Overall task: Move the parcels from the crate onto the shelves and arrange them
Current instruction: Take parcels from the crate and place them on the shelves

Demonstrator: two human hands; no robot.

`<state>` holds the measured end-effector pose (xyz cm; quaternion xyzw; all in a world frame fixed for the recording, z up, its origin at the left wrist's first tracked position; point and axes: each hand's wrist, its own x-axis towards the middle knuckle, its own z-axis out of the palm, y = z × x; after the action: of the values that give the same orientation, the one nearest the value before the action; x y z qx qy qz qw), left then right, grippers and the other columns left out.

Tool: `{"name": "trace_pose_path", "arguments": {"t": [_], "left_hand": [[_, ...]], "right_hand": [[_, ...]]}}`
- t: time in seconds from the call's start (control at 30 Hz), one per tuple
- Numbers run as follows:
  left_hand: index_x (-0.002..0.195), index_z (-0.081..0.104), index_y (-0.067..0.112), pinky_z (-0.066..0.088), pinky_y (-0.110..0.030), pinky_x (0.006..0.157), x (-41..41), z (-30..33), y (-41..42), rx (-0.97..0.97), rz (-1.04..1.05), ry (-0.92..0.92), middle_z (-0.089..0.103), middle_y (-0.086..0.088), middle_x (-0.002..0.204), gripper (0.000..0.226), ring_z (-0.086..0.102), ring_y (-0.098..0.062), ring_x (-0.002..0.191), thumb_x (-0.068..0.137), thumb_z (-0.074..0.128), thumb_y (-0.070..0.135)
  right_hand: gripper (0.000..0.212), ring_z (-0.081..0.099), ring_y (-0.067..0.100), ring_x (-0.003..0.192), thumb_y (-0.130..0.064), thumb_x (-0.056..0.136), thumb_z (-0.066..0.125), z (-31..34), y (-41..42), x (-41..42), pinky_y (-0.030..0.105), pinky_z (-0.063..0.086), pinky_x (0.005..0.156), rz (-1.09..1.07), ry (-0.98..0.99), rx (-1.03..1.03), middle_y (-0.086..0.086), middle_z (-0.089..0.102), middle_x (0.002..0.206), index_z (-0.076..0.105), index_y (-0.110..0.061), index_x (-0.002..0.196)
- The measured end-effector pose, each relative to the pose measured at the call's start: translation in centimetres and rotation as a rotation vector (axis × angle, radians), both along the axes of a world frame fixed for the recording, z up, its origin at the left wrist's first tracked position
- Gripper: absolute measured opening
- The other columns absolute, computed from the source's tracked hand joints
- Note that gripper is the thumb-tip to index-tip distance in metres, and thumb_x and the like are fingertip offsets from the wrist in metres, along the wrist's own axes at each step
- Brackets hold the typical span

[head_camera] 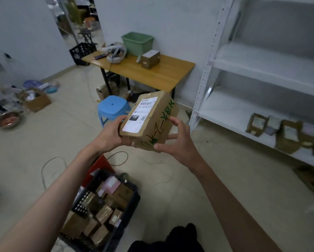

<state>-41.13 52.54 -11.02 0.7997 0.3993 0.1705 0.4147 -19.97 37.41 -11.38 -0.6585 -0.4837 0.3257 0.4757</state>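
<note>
- Step in hand: transfer of one parcel [149, 122] from crate to shelving; judged mid-carry, lifted clear of the crate and not yet placed.
- Parcel: brown carton, white shipping label uppermost, green marker writing along its right side. Held in the air above the floor, between the crate and the shelves.
- Left hand [109, 134]: fingers curled round the carton's near left corner, gripping it.
- Right hand [178, 140]: fingers spread, thumb and fingertips on the carton's right side; contact appears light, more steadying than gripping.
- Crate [130, 200]: black, on the floor below the arms, many parcels remaining inside.
- Shelves [261, 64]: white metal unit to the right. Several parcels [287, 133] already stand in a row on the lowest visible shelf; upper shelves bare.
- Next move, as judged: swing the carton right, set it beside the existing row, label outward for consistency.
- Bench [152, 70] behind plays no part.
</note>
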Motion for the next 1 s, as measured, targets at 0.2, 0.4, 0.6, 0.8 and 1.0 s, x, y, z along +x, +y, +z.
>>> {"name": "trace_pose_path", "arguments": {"t": [0.2,0.4,0.6,0.8,1.0], "left_hand": [[0.134,0.045,0.029,0.050,-0.035,0.094,10.9,1.1,-1.2,0.024,-0.126,-0.018,0.060,0.012,0.121,0.089,0.057,-0.008,0.110,0.060,0.092,0.013],[0.130,0.042,0.031,0.047,-0.009,0.075,23.6,2.7,-3.6,0.034,-0.251,-0.040,0.056,0.023,0.111,0.085,0.057,0.011,0.097,0.064,0.088,0.004],[0.136,0.044,0.025,0.052,-0.016,0.074,34.7,4.4,-5.6,0.061,-0.396,-0.022,0.062,0.007,0.119,0.085,0.061,-0.004,0.102,0.066,0.087,0.006],[0.132,0.045,0.027,0.057,-0.026,0.077,45.8,7.1,-8.9,0.138,-0.546,-0.030,0.062,0.004,0.111,0.079,0.063,-0.014,0.097,0.068,0.085,0.006],[0.139,0.042,0.011,0.048,-0.015,0.060,55.4,8.9,-12.0,0.212,-0.590,-0.061,0.057,0.002,0.111,0.079,0.061,-0.017,0.089,0.072,0.081,0.001]], "right_hand": [[0.110,0.051,0.013,0.112,-0.022,0.071,0.090,1.3,-3.6,9.3,0.017,0.052,0.083,-0.082,-0.060,-0.051,-0.003,0.021,0.138,0.020,-0.026,0.156],[0.106,0.051,0.015,0.116,-0.016,0.073,0.088,2.9,-8.0,19.2,0.013,0.052,0.079,-0.215,-0.098,-0.021,0.000,0.027,0.136,0.023,-0.022,0.156],[0.104,0.051,0.018,0.119,-0.027,0.076,0.086,5.3,-11.9,28.5,0.029,0.051,0.095,-0.269,-0.251,-0.139,0.003,0.031,0.144,0.020,-0.020,0.157],[0.083,0.044,0.014,0.102,-0.020,0.075,0.084,8.7,-15.9,37.6,0.035,0.048,0.093,-0.321,-0.392,-0.259,-0.010,0.041,0.106,0.039,-0.021,0.145],[0.075,0.047,0.010,0.100,-0.008,0.079,0.078,11.1,-18.1,45.3,0.029,0.048,0.083,-0.370,-0.401,-0.318,-0.012,0.041,0.103,0.041,-0.018,0.143]]}}
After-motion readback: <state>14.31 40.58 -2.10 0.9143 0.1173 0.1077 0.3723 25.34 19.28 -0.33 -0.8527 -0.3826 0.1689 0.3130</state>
